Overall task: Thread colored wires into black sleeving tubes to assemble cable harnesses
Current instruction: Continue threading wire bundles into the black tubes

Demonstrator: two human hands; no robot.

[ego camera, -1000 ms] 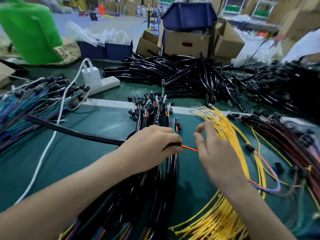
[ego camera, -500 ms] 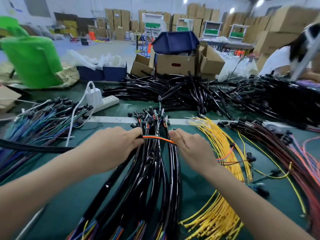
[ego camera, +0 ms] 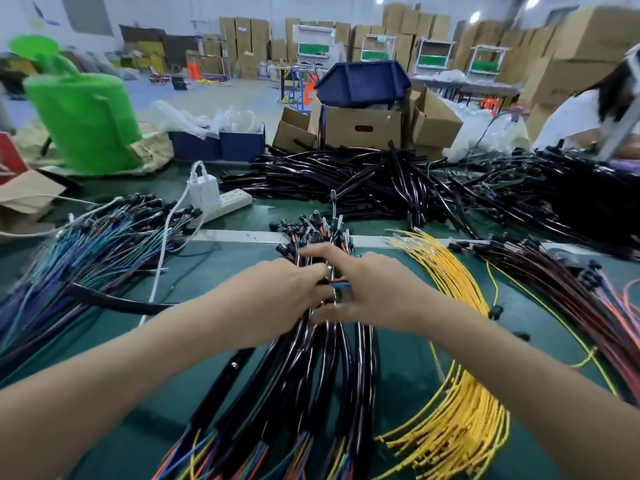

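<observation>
Both hands have closed in since half a second ago, shortening the stretch of coloured wires (ego camera: 341, 282) between them to a stub. The left hand (ego camera: 277, 296) has its fingers curled round a black sleeving tube (ego camera: 114, 301) that trails off to its left. The right hand (ego camera: 381, 292) is spread, forefinger reaching over the left knuckles, thumb below. Under both hands lies the bundle of sleeved harnesses (ego camera: 311, 368). Yellow wires (ego camera: 450, 282) lie just right of the right hand, with dark red wires (ego camera: 554, 289) beyond. Blue-green wires (ego camera: 86, 247) lie left of the left hand, and loose black tubes (ego camera: 346, 174) are piled ahead of the fingers.
</observation>
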